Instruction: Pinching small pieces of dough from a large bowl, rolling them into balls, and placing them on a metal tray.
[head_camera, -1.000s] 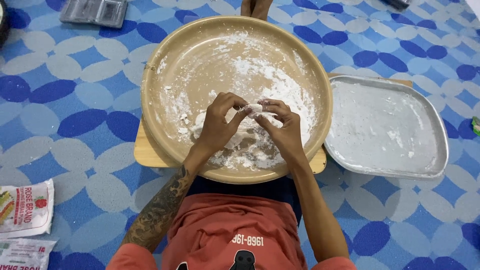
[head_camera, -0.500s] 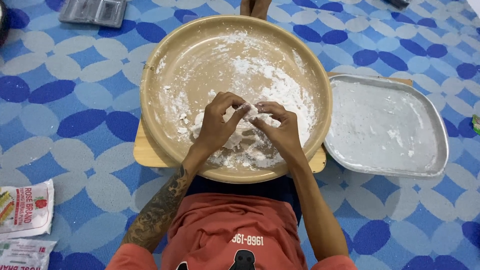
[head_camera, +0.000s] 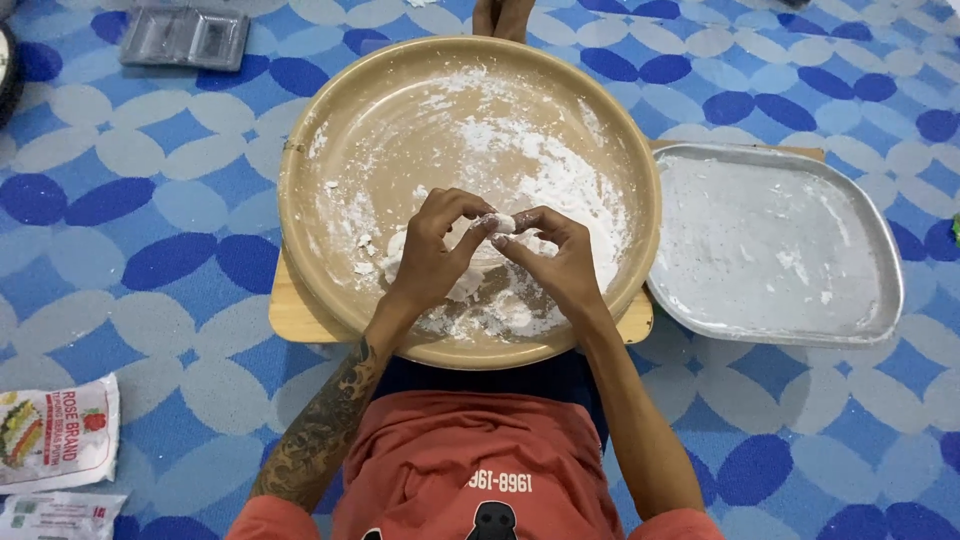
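Note:
A wide tan bowl (head_camera: 330, 150) dusted with white flour rests on a wooden board (head_camera: 295, 315) in front of me. Over its near half, my left hand (head_camera: 432, 250) and my right hand (head_camera: 560, 255) meet fingertip to fingertip, both pinching one small white piece of dough (head_camera: 497, 222). More white dough and crumbs (head_camera: 470, 290) lie in the bowl under my hands.
A floured rectangular metal tray (head_camera: 880, 260) sits to the right of the bowl. Two printed packets (head_camera: 55, 440) lie on the blue patterned mat at the lower left. A grey tray (head_camera: 185, 38) is at the far left; someone's foot (head_camera: 500, 18) shows beyond the bowl.
My fingers have kept working the small dough piece, shifting slightly. The bowl and the tray have stayed put.

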